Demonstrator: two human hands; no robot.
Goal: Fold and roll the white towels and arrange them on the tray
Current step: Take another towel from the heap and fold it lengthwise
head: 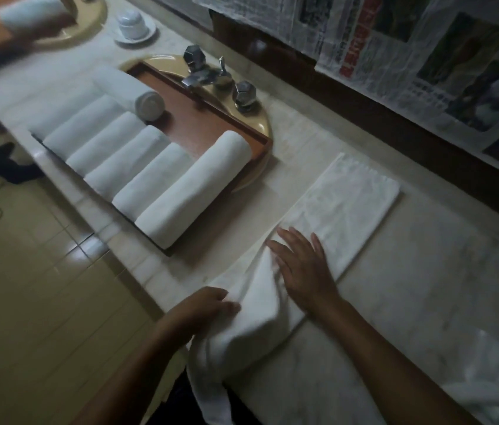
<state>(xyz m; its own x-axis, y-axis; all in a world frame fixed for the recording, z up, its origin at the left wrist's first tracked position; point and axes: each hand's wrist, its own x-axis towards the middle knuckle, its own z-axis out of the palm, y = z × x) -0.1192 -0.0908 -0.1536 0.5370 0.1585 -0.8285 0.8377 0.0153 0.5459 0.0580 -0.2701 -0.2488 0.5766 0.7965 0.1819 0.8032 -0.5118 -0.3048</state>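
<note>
A white towel (346, 207) lies folded into a long strip on the pale counter, its near end bunched and hanging over the counter edge. My left hand (202, 308) grips that bunched near end. My right hand (300, 265) lies flat on the towel with fingers spread. To the left, a brown wooden tray (199, 124) sits over a sink and holds several rolled white towels (193, 188) side by side, with one more roll (133, 93) lying on top at the far end.
Chrome faucet and knobs (211, 75) stand behind the tray. A white lidded cup on a saucer (133, 24) sits farther back. Another white cloth (493, 378) lies at the lower right. Newspaper covers the wall (426, 41). Tiled floor (27, 286) lies left of the counter.
</note>
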